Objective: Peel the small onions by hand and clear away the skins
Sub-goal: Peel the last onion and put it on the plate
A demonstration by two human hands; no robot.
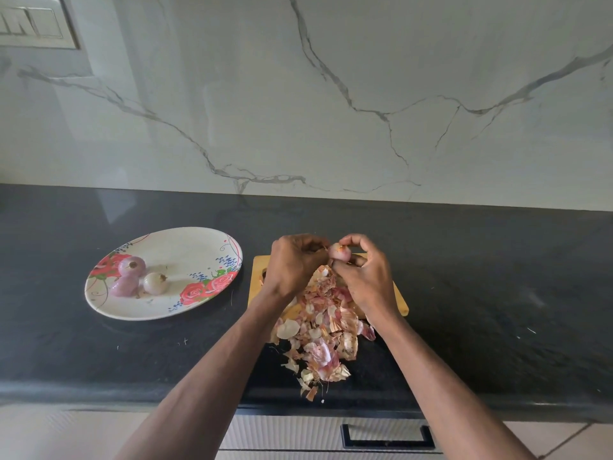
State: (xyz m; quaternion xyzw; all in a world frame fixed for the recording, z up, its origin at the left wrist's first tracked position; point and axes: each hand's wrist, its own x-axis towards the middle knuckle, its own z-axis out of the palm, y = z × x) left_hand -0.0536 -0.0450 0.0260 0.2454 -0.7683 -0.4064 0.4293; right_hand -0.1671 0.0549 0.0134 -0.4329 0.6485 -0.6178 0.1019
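My right hand grips a small pale pink onion above the wooden cutting board. My left hand pinches a strip of skin at the onion's left side. A heap of pink and tan onion skins covers the board and spills onto the black counter toward the front edge. Three peeled small onions lie on the left part of a white floral plate, to the left of the board.
The black stone counter runs the full width, with a marble wall behind. A drawer with a dark handle sits below the counter's front edge. A switch panel is on the wall at top left.
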